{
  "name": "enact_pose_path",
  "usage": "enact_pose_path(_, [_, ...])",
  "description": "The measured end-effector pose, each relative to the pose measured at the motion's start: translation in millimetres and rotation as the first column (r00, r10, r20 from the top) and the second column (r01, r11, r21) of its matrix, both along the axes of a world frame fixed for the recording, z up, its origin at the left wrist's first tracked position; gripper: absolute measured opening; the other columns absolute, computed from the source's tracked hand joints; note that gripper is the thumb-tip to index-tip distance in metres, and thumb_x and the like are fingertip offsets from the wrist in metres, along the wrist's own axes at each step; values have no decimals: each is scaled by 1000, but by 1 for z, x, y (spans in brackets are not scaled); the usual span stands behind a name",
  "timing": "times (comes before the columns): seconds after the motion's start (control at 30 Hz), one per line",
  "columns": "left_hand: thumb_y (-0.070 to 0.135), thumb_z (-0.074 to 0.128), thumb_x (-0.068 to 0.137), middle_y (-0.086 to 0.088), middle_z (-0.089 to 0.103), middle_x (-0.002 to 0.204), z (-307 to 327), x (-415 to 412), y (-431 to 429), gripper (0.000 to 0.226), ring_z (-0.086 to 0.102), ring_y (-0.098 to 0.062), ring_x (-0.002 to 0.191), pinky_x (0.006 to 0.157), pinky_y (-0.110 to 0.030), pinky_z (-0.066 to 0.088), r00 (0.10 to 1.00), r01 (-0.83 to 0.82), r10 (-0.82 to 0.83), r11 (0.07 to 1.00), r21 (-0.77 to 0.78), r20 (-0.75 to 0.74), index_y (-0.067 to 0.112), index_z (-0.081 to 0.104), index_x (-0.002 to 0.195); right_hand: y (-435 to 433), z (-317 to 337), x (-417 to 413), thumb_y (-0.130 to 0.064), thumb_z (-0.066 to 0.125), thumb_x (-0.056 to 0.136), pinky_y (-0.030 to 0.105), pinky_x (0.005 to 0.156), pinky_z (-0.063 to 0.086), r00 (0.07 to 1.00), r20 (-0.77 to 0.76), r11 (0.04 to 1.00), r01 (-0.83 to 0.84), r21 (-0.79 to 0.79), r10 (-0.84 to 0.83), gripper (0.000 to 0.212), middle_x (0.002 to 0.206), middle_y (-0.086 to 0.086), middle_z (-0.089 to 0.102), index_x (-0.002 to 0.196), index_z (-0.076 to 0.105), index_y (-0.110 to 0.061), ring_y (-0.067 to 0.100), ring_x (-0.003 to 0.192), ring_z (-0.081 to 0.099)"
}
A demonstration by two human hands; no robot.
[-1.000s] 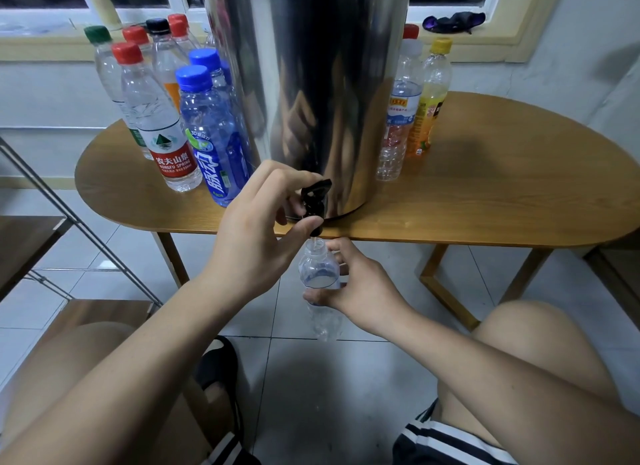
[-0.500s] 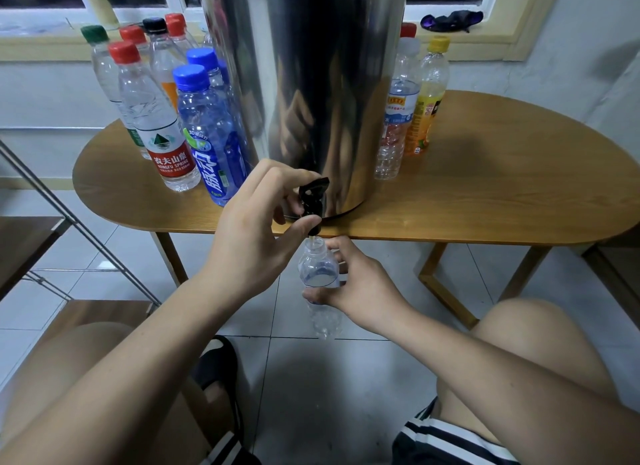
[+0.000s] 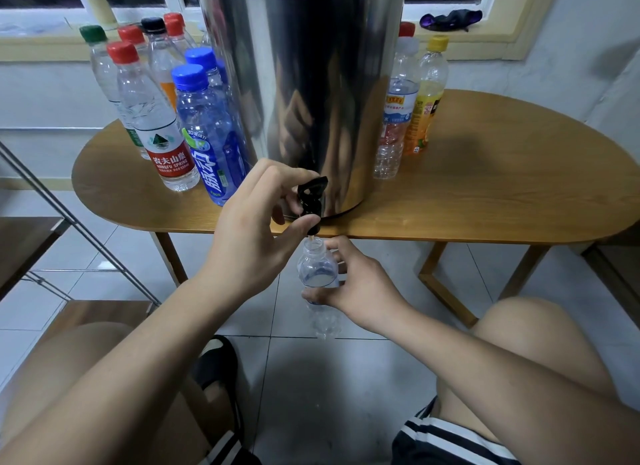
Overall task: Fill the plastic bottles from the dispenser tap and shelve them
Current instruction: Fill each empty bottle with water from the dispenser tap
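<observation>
– Left hand (image 3: 249,229) curls round the black tap (image 3: 311,201), thumb under it, fingers on top.
– And the right hand (image 3: 356,288)?
– It holds a clear bottle (image 3: 317,270) by the middle, thumb one side, fingers the other. The open top sits right under the tap, just below the table (image 3: 485,201) edge.
– Is water going in?
– A thin stream seems to drop into the neck. How full it is, I cannot tell.
– So this one is not done?
– I think not. It has no cap on, and it is at the tap.
– What about the others?
– One bunch (image 3: 162,125) with caps stands left of the big shiny tank (image 3: 311,83), and a small bunch (image 3: 396,111) stands right of it, all on the table. Full or not, I cannot tell.
– And the shelf (image 3: 24,242)?
– It is off to the left. No bottle I can see is on it. So I think most of the job is left: finish this one, cap it, fill the rest, put them all away.
</observation>
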State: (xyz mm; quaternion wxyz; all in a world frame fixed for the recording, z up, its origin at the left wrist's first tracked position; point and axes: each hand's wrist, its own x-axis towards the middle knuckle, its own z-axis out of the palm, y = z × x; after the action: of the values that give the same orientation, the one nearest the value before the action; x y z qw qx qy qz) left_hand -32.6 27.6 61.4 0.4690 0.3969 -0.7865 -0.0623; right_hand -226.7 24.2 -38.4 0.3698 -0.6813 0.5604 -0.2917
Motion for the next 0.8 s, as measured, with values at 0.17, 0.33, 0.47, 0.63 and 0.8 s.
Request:
enact_pose_path(0.17, [2, 88, 89, -2, 59, 107, 1, 0, 1, 55, 64, -16, 88, 72, -33, 55, 1000, 1, -1, 1000, 1, -3, 19, 63, 135, 0, 0, -1, -54, 96, 72, 37, 97, 59, 1000, -8, 1000, -6, -7, 6, 78, 122, -18, 69, 134, 51, -45, 3, 111, 66])
enact_pose_path(0.33, [2, 88, 89, -2, 58, 107, 1, 0, 1, 54, 64, -16, 88, 73, -33, 55, 1000, 1, -1, 1000, 5, -5, 18, 63, 134, -1, -2, 0, -55, 96, 71, 40, 97, 60, 1000, 4, 1000, -6, -1, 6, 78, 122, -18, 69, 134, 51, -45, 4, 112, 67])
enact_pose_path(0.47, [2, 88, 89, -2, 58, 106, 1, 0, 0, 55, 64, -16, 88, 73, -33, 55, 1000, 3, -3, 1000, 7, -8, 19, 63, 134, -2, -3, 0, -54, 97, 70, 40, 97, 60, 1000, 9, 1000, -3, -4, 3, 78, 121, -18, 70, 134, 52, -45, 4, 111, 68])
enact_pose_path(0.63, [2, 88, 89, -2, 58, 106, 1, 1, 0, 55, 63, -14, 88, 73, -31, 54, 1000, 1, -1, 1000, 2, -5, 19, 63, 134, -2, -3, 1, -53, 96, 71, 40, 97, 60, 1000, 3, 1000, -4, -4, 4, 78, 121, -16, 70, 134, 52, -44, 5, 110, 68])
enact_pose_path(0.8, [3, 88, 89, -2, 58, 106, 1, 0, 0, 55, 64, -16, 88, 72, -33, 55, 1000, 4, -4, 1000, 2, -5, 19, 62, 134, -2, -3, 0, -55, 96, 71, 40, 97, 60, 1000, -4, 1000, -10, -2, 10, 79, 121, -17, 69, 135, 51, -44, 5, 111, 68])
